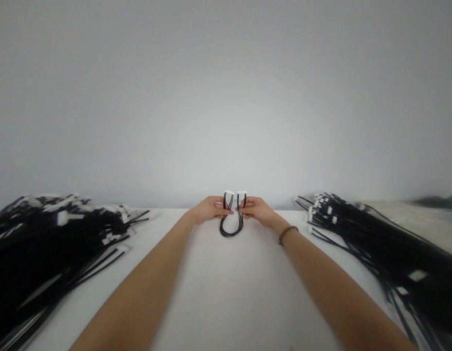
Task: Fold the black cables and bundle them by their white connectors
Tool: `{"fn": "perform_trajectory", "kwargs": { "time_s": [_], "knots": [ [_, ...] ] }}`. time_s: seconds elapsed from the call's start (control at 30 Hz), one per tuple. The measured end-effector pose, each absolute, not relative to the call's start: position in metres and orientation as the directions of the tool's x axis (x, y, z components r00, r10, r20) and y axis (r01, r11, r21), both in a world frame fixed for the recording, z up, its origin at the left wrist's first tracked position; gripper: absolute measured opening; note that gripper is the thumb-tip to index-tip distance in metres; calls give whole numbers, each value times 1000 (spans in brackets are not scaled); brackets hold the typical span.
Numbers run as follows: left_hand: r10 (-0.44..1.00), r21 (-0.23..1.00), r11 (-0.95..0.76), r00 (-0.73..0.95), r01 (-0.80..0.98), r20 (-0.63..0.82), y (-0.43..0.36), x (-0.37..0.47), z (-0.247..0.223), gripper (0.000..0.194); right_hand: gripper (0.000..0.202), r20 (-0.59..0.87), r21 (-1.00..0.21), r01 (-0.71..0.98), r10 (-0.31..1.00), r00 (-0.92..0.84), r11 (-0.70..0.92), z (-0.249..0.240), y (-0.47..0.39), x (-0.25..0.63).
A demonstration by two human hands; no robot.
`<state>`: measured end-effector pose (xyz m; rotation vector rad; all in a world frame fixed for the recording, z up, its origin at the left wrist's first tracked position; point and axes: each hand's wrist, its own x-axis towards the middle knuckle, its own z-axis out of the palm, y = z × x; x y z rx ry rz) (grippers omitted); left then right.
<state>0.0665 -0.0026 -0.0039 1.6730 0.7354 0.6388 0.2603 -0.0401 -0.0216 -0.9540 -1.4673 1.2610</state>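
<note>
A black cable (231, 235) with a white connector on each end is bent into a U in the middle of the scene, at the far side of the table, held between the two hands. Its legs run from near to far, the bend toward the near side and the two connectors side by side at the far end, just apart. The left hand (210, 208) pinches the left leg between thumb and fingers, and the right hand (258, 209) pinches the right leg; both grips sit just nearer than the connectors, so neither hand is closer to the cable. Whether the bend touches the table I cannot tell. A brown bracelet (287, 235) circles the right wrist. The table (229, 292) is white, with a heap of black cables (28, 253) on the left and another bundle (386, 243) on the right, beside pale sheeting (412, 222). Beyond rises a plain grey wall (226, 97).
</note>
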Motion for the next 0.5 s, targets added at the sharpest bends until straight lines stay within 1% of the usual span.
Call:
{"fn": "perform_trajectory", "kwargs": {
  "time_s": [0.13, 0.3, 0.37, 0.5],
  "knots": [
    [733, 983, -104, 680, 150, -26, -2, 61, 1, 43, 26, 112, -993, -48, 964, -239, 104, -19, -41, 263],
    [656, 968, 70, 721, 240, -226, -2, 48, 10, 54, 25, 65, -997, -65, 955, -289, 48, -14, -45, 264],
    [626, 961, 87, 736, 263, -258, -2, 45, 11, 55, 27, 81, -997, -31, 953, -293, 76, -13, -46, 264],
    [585, 961, 37, 774, 274, -243, -1, 46, 8, 51, 33, 135, -986, 46, 936, -326, 158, -12, -48, 262]
  ]
}}
